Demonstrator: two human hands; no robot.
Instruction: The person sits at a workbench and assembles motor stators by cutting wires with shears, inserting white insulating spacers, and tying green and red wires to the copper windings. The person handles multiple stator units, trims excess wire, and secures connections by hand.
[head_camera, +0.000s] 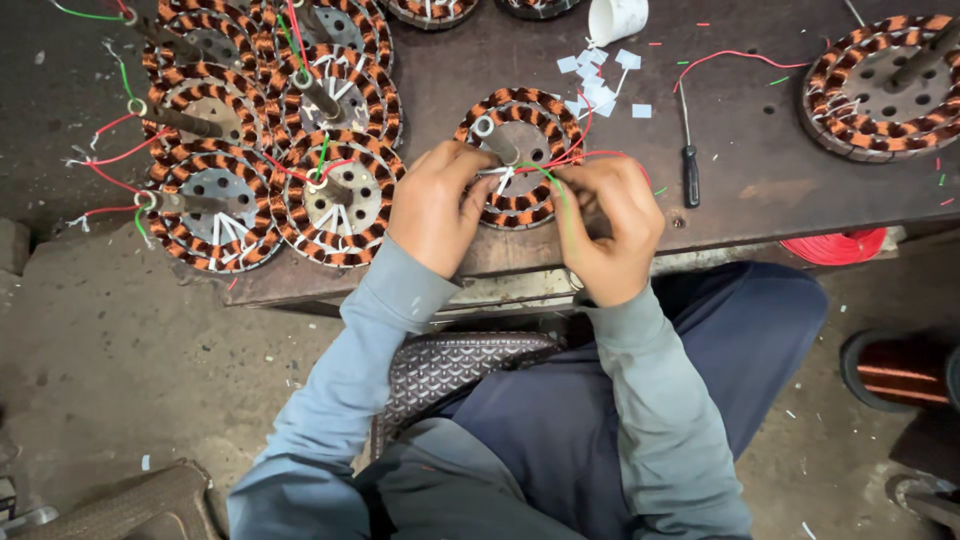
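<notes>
— What have you got in front of you?

— Your copper-wound stator (520, 150) lies flat at the near edge of the dark workbench (740, 170), its steel shaft (495, 140) rising from the middle and leaning up-left, away from you. Your left hand (435, 205) is closed over the left rim of the winding. Your right hand (605, 230) pinches the green lead (552, 185) and red lead (590, 155) beside the right rim.

— And containers?

— A white cup (617, 18) at the far edge, mouth tipped your way; you cannot tell what it holds. White paper slips (600, 80) lie scattered just below it.

— Around that?

— A black-handled screwdriver (688, 150) lies right of your hands, its long axis running away from you. Finished stators (270, 130) crowd the left; another stator (880, 85) sits far right. A red wire spool (835, 245) rests under the bench edge.
</notes>
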